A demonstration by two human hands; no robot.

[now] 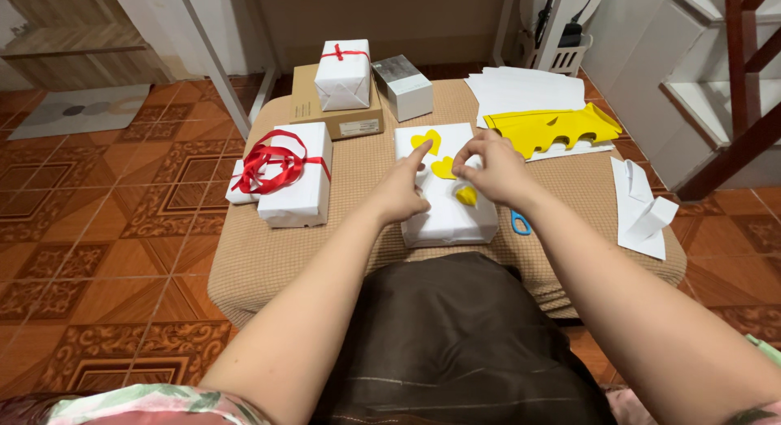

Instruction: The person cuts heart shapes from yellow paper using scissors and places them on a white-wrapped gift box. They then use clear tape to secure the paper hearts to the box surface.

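A white wrapped box (449,216) lies in front of me on a tan cushioned stool (366,189). Three yellow paper hearts sit on its top: one at the far end (426,139), one in the middle (442,168), one nearer (467,196). My left hand (403,189) rests on the box with its index finger stretched toward the far heart. My right hand (492,169) hovers over the middle heart, fingertips pinched at its edge, thumb close to the near heart.
A white box with a red ribbon (293,177) lies at left. Behind stand a brown carton (338,108) topped by a small ribboned parcel (342,74) and a grey box (403,85). Cut yellow paper (557,128), white sheets (521,87), blue scissors (521,223) and folded paper (643,209) lie at right.
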